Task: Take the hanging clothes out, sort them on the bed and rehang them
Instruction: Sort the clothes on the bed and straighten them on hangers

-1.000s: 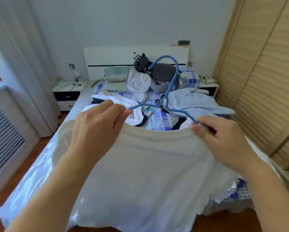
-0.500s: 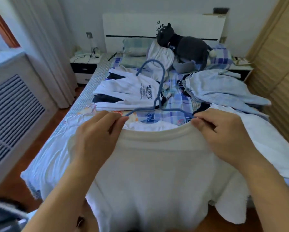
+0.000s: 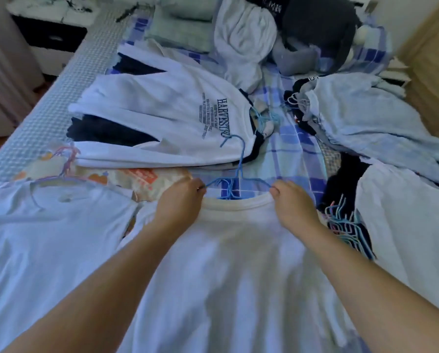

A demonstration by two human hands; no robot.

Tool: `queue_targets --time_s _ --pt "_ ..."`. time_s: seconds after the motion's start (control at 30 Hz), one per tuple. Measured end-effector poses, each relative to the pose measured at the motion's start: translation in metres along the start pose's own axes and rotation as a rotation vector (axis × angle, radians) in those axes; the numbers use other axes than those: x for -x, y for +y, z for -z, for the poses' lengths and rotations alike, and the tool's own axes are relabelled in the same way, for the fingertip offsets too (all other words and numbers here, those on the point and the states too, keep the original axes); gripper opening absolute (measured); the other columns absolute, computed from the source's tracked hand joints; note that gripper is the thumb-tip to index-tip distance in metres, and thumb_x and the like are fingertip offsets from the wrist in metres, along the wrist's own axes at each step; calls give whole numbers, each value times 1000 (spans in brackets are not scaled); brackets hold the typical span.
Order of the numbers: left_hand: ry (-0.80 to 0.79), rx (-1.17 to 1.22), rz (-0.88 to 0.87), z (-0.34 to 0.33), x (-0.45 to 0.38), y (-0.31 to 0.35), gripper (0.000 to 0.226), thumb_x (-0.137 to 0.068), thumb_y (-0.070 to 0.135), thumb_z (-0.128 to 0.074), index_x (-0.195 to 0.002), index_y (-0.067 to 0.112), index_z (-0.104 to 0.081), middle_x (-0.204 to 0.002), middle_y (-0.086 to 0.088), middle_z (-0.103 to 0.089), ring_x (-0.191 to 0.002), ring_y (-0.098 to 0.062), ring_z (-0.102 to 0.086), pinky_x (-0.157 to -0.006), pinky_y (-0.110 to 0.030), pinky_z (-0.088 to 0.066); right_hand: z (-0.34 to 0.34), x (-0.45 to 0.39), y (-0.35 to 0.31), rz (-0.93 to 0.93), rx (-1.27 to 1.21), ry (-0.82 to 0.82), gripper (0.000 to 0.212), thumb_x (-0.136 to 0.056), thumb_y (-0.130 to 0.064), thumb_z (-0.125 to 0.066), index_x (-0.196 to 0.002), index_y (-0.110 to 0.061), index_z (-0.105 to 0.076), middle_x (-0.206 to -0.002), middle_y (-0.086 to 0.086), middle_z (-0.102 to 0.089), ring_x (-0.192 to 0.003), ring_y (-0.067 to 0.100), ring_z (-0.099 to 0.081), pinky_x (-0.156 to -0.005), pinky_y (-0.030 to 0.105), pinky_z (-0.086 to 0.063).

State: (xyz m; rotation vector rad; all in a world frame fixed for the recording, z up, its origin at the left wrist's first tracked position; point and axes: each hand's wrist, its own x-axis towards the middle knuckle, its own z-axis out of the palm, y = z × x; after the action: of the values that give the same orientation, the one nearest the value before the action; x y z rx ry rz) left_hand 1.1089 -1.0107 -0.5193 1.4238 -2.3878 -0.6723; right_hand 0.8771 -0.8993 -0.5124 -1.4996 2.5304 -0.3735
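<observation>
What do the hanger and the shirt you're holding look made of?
Hanger: thin blue wire, probably plastic-coated metal, judging by its slim bent hook and even colour. Shirt: soft white knit, likely cotton, matte, with a ribbed collar and loose folds.

Matt cloth shirt (image 3: 228,263); smooth hanger (image 3: 238,171)

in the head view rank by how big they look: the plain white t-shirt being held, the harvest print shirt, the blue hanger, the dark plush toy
1. Plain white t-shirt, nearest the camera, which inflates it.
2. Harvest print shirt.
3. Dark plush toy, partly cropped.
4. Blue hanger.
</observation>
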Motion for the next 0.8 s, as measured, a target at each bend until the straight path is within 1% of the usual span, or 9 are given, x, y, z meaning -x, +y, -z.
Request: queue_targets --time_s 0.07,0.23,0.3,0.33,0.43,0.57,0.67,0.73,0.8 --pt "-88 -16 -4 -52 -24 -26 23 -103 24 -49 -109 17 -70 -97 -11 -60 -91 -37 -61 -70 -41 -49 -50 -20 14 -75 76 -19 22 -102 -24 -44 -96 -10 -59 -94 17 -60 -94 39 -55 -71 42 -39" --pt "181 -9 -85 -85 -43 -50 18 -94 19 -58 -98 16 -75 -82 -10 -59 -71 -36 -58 -55 -43 -51 -80 -38 29 34 85 345 17 -98 -18 -54 -99 -10 -69 -84 13 -58 -82 34 -51 -72 43 -40" --pt "105 -19 -41 -105 -54 -61 19 -96 22 -57 -96 18 -76 -85 -7 -56 -75 -36 -57 -58 -41 -50 -102 -49 41 36 123 300 16 -95 -17 -58 -100 -12 -73 -86 12 -59 -83 34 -51 -72 41 -39" --pt "37 -48 -6 -122 -57 -67 19 -97 23 -56 -97 20 -75 -87 -6 -54 -79 -35 -57 -61 -39 -49 -118 -53 48 5 174 223 14 -93 -15 -61 -99 -14 -74 -88 11 -60 -85 35 -51 -73 40 -39" --pt "-107 -204 13 -176 -48 -85 27 -99 30 -51 -120 30 -68 -100 -5 -58 -94 -34 -53 -74 -41 -43 -169 -52 65 -62 313 -11 19 -90 -10 -62 -101 -17 -75 -89 12 -64 -83 37 -55 -76 40 -42" --pt "-53 -240 -45 -201 -44 -102 34 -101 33 -49 -133 37 -57 -107 -3 -58 -100 -32 -50 -82 -45 -35 -193 -46 76 -95 233 52 23 -88 -7 -62 -105 -14 -74 -86 14 -64 -75 40 -58 -72 46 -50" --pt "-102 -232 -25 -199 -47 -102 37 -101 34 -46 -137 40 -53 -113 -3 -55 -105 -31 -48 -89 -46 -35 -185 -51 77 -92 260 -62 28 -95 -15 -56 -120 -17 -69 -99 14 -66 -88 41 -59 -79 43 -48" --pt "-196 -248 40 -194 -52 -93 40 -102 34 -44 -141 39 -48 -119 -6 -52 -112 -33 -46 -94 -48 -35 -174 -53 70 -118 289 -124 37 -99 -24 -50 -135 -19 -58 -116 12 -63 -104 37 -56 -92 41 -43" --pt "-212 -267 89 -187 -48 -74 45 -101 35 -43 -146 31 -41 -133 -12 -46 -122 -37 -41 -100 -53 -35 -162 -36 58 -109 230 -61 49 -97 -28 -52 -145 -16 -47 -131 13 -56 -117 34 -51 -103 42 -37"
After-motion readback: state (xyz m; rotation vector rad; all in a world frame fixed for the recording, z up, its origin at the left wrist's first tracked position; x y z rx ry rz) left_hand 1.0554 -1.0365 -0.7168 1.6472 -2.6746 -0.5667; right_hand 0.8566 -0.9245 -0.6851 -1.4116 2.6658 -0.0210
